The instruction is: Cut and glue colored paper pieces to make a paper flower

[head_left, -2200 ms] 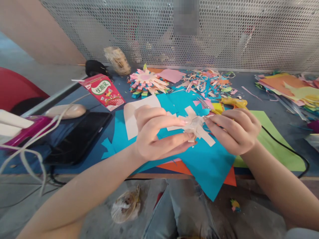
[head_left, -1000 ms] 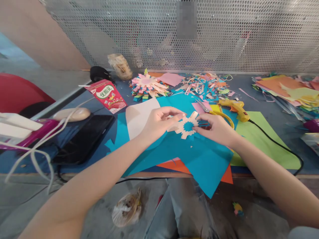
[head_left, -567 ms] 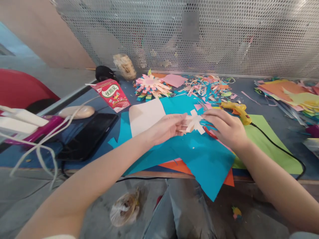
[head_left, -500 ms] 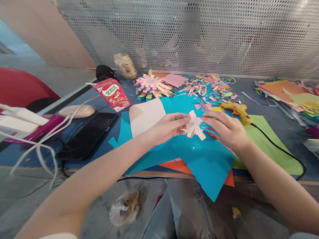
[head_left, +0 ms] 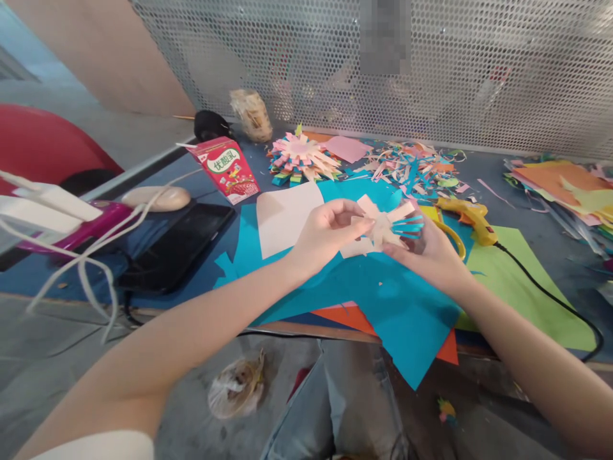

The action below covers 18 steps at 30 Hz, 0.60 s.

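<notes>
Between my hands is a paper flower (head_left: 382,229), its cut strips pale pink with some blue ones on the right. My left hand (head_left: 335,225) pinches its left side between thumb and fingers. My right hand (head_left: 426,252) grips the right side, thumb below and fingers partly hidden behind the blue strips. Under the hands lie blue paper sheets (head_left: 407,319), with a pale pink sheet (head_left: 287,214) on top at the left. Just right of my right hand is a yellow scissor-like handle loop (head_left: 453,237).
A yellow glue gun (head_left: 472,217) with a black cord lies on green paper (head_left: 531,287). Behind are a finished-looking fringed flower (head_left: 304,156) and paper scraps (head_left: 412,166). At left are a red drink carton (head_left: 230,169), a black phone (head_left: 179,249) and white cables (head_left: 90,259). A perforated metal panel (head_left: 306,64) stands behind.
The paper flower has been lifted and turned, so blue strips now show on its right. My right hand has moved from over the top to gripping its right side from below.
</notes>
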Each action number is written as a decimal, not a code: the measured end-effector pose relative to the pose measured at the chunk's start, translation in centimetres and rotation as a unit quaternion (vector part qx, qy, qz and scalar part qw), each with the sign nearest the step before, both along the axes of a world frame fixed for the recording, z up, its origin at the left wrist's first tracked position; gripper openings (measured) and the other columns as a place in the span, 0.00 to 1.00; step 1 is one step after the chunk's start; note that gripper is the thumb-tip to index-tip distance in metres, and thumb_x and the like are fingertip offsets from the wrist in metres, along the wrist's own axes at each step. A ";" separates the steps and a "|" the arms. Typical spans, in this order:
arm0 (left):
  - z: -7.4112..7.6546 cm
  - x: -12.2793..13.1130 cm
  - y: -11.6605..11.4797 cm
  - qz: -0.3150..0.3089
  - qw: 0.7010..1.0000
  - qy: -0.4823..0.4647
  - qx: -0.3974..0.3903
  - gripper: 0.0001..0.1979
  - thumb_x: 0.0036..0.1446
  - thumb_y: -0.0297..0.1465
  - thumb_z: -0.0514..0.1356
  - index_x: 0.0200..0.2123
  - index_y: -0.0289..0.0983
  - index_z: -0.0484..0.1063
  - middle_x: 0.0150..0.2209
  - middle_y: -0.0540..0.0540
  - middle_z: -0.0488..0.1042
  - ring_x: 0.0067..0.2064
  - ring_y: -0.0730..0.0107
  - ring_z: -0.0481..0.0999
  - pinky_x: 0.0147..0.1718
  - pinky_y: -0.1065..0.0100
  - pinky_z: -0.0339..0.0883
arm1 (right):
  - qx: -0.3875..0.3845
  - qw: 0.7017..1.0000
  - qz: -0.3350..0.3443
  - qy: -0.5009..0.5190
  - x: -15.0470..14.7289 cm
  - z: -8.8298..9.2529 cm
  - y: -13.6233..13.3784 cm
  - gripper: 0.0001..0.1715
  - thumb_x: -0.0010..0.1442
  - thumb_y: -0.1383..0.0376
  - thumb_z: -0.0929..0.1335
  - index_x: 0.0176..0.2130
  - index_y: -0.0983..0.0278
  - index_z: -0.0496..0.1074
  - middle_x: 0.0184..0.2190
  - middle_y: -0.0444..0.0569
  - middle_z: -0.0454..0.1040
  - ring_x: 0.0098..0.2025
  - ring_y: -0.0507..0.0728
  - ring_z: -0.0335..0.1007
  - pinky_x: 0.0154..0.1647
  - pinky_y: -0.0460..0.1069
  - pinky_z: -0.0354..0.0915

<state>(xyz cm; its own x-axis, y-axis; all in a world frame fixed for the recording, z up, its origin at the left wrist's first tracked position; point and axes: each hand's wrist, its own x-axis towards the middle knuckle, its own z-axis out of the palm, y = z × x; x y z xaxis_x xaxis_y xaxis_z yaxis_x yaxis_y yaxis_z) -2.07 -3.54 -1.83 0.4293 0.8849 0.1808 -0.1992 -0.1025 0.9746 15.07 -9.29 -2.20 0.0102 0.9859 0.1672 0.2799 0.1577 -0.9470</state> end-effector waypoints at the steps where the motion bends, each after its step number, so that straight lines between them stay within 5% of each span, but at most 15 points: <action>1: 0.0 0.0 -0.1 0.006 1.000 -0.003 0.004 0.09 0.44 0.31 0.66 0.27 0.35 0.69 0.26 0.50 0.76 0.27 0.76 0.74 0.29 0.72 0.67 | -0.018 1.000 0.004 0.026 -0.3 0.1 0.0 0.28 0.46 0.57 0.74 0.44 0.59 0.62 0.41 0.50 0.75 0.42 0.60 0.75 0.41 0.56 0.74; 6: 0.0 0.2 -0.3 0.018 1.000 0.008 0.016 0.08 0.46 0.31 0.65 0.27 0.36 0.68 0.26 0.50 0.76 0.31 0.73 0.75 0.31 0.71 0.68 | -0.067 0.995 -0.030 0.060 -1.0 1.0 -0.1 0.26 0.38 0.60 0.77 0.34 0.59 0.63 0.32 0.48 0.78 0.32 0.58 0.76 0.28 0.52 0.74; 12: 0.1 0.2 -0.4 0.013 1.000 0.021 0.010 0.07 0.46 0.29 0.64 0.29 0.36 0.68 0.27 0.50 0.76 0.32 0.72 0.76 0.31 0.71 0.68 | -0.053 0.997 -0.011 0.049 -0.9 1.6 -0.1 0.20 0.41 0.57 0.76 0.28 0.61 0.65 0.23 0.44 0.74 0.22 0.53 0.71 0.21 0.49 0.70; 18: 0.3 0.2 -0.6 0.011 1.000 0.005 0.017 0.08 0.46 0.28 0.64 0.30 0.37 0.67 0.28 0.50 0.77 0.31 0.72 0.77 0.30 0.71 0.67 | -0.065 0.996 0.009 0.064 -1.1 1.8 -0.2 0.16 0.44 0.57 0.74 0.27 0.63 0.68 0.25 0.47 0.75 0.21 0.52 0.71 0.16 0.46 0.68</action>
<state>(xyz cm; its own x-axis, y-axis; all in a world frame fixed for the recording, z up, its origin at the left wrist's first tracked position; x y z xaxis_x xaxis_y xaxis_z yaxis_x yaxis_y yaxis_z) -1.83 -4.16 -1.55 0.4124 0.8873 0.2064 -0.1873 -0.1392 0.9724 14.00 -9.53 -0.45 0.0047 0.9994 0.0357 0.1538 0.0346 -0.9875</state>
